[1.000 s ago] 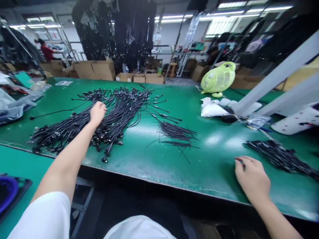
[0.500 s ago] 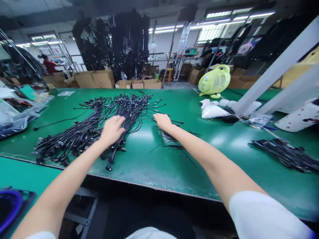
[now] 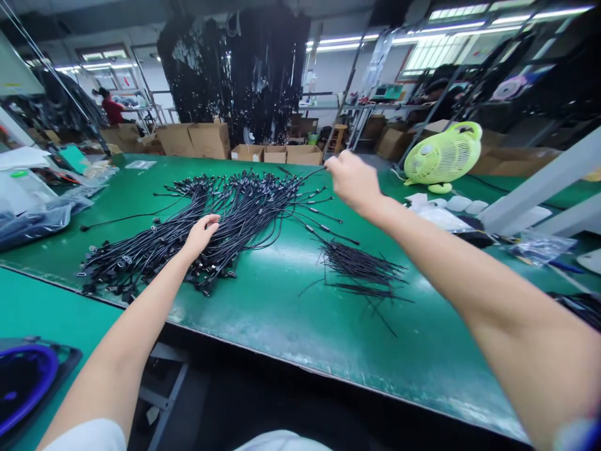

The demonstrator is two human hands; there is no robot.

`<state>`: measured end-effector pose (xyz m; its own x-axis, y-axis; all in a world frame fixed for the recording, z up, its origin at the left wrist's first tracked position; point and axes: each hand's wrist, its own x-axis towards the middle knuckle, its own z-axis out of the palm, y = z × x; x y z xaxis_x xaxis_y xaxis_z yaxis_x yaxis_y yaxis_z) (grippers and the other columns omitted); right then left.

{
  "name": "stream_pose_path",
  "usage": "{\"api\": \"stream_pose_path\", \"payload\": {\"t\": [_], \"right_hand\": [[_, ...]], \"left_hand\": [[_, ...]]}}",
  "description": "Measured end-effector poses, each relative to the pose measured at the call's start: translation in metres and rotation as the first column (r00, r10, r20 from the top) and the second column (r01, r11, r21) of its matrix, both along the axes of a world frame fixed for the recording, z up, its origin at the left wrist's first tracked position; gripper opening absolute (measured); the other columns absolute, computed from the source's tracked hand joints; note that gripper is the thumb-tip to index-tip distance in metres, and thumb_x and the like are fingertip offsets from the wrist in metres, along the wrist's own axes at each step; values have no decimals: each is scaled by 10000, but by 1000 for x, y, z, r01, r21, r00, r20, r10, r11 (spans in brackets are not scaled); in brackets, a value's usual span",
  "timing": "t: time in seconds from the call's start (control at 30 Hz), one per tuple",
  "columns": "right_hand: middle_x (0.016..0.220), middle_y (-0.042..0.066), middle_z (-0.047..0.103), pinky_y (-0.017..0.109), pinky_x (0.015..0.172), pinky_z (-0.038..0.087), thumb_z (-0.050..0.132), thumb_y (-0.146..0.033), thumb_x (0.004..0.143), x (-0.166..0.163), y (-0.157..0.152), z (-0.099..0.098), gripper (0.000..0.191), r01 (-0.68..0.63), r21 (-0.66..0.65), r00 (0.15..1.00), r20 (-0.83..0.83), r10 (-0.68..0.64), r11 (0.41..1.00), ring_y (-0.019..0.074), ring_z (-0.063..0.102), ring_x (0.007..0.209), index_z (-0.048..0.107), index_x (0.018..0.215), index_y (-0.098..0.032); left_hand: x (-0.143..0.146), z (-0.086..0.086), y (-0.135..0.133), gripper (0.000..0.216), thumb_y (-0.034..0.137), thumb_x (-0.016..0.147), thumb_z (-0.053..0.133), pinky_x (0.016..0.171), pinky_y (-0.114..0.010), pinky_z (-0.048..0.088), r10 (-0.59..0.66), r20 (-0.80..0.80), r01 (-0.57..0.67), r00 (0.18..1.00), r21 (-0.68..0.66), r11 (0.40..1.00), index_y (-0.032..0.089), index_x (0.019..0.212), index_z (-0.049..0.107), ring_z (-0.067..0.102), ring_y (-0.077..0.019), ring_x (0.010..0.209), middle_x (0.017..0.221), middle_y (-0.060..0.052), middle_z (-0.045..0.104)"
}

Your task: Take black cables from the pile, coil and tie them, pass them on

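A thick pile of black cables (image 3: pixel 235 219) with small connectors at both ends lies across the green table. My left hand (image 3: pixel 201 237) rests at the near middle of this pile, thumb and forefinger apart, with nothing visibly gripped. Beyond the pile's right end, my right hand (image 3: pixel 354 180) is raised over the table. Its closed fingers pinch the end of a black cable (image 3: pixel 312 173) that stretches back to the pile. Below that hand lies a loose bundle of thin black cable ties (image 3: pixel 361 263), some strewn singly.
A yellow-green fan (image 3: pixel 444 155) stands at the far right, behind white pieces and plastic bags (image 3: pixel 539 246). Dark plastic packaging (image 3: pixel 42 216) lies at the left. Another black bundle (image 3: pixel 580 308) sits at the right edge. Cardboard boxes (image 3: pixel 209 140) line the floor beyond.
My right hand has moved up and away from the spot above the cable ties, drawing a cable end out. My left hand stays at the pile, slightly lower. The view has shifted right.
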<state>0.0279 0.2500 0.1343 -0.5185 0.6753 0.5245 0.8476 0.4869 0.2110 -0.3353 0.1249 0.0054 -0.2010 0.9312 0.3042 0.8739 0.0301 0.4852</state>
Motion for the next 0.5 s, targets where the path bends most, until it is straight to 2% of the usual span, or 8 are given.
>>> {"api": "stream_pose_path", "payload": {"t": [0.1, 0.17, 0.23, 0.27, 0.3, 0.37, 0.43, 0.5], "right_hand": [[1119, 157, 565, 307, 817, 400, 151, -291, 1031, 15, -62, 56, 513, -66, 195, 976, -191, 103, 979, 217, 550, 1068, 572, 1148, -23], [1106, 153, 582, 344, 878, 384, 107, -340, 1020, 26, -103, 88, 590, -87, 318, 947, -269, 178, 944, 218, 537, 1116, 584, 1140, -14], [1106, 155, 598, 385, 869, 365, 60, -485, 971, 37, -131, 110, 738, -86, 366, 937, -285, 200, 926, 250, 524, 1141, 601, 1141, -13], [1115, 165, 598, 407, 836, 357, 39, -561, 925, 44, -139, 117, 823, -77, 366, 941, -281, 189, 927, 276, 524, 1141, 604, 1148, -4], [1120, 181, 594, 425, 792, 348, 19, -615, 878, 51, -142, 120, 901, -58, 359, 949, -268, 163, 931, 303, 527, 1134, 603, 1153, 14], [1109, 220, 586, 444, 709, 323, -13, -645, 844, 71, -138, 114, 978, 4, 328, 977, -202, 66, 945, 341, 542, 1110, 600, 1151, 51], [1061, 233, 605, 411, 640, 301, -14, -602, 904, 96, -127, 93, 926, 97, 234, 995, -37, -91, 967, 311, 588, 1035, 635, 1117, 24], [959, 193, 654, 348, 586, 265, 87, -547, 982, 127, -116, 63, 769, 223, 75, 963, 137, -232, 972, 227, 623, 870, 682, 1042, -64]], "left_hand": [[19, 7, -17, 431, 316, 887, 487, 1107, -477, 340, 34, -10, -33, 999, 104, 994, 151, 1276, 569, 434, -307, 1337, 1397, -178, 513], [47, 8, -31, 356, 337, 902, 461, 1120, -437, 328, -162, -3, 162, 987, 115, 980, 178, 1172, 633, 444, -285, 1328, 1346, -135, 567], [75, 9, -42, 336, 346, 925, 396, 1023, -362, 426, -421, 72, 422, 904, -4, 907, 202, 1021, 684, 594, -242, 1135, 1116, -77, 690], [85, 11, -46, 337, 346, 922, 385, 944, -331, 469, -483, 131, 493, 866, -63, 868, 208, 938, 693, 642, -220, 996, 981, -50, 713], [90, 15, -48, 330, 341, 911, 390, 869, -309, 491, -483, 176, 501, 858, -76, 862, 207, 864, 688, 652, -200, 872, 874, -31, 709], [87, 27, -47, 286, 317, 876, 421, 786, -285, 489, -359, 227, 350, 905, 78, 933, 196, 773, 658, 623, -172, 750, 778, -19, 679], [71, 45, -44, 259, 312, 859, 433, 768, -278, 480, -209, 315, 101, 926, 327, 940, 186, 760, 636, 604, -160, 730, 747, -24, 659], [51, 62, -45, 265, 345, 862, 448, 749, -277, 476, -204, 353, 65, 913, 370, 927, 186, 777, 642, 595, -158, 702, 692, -17, 640]]}}
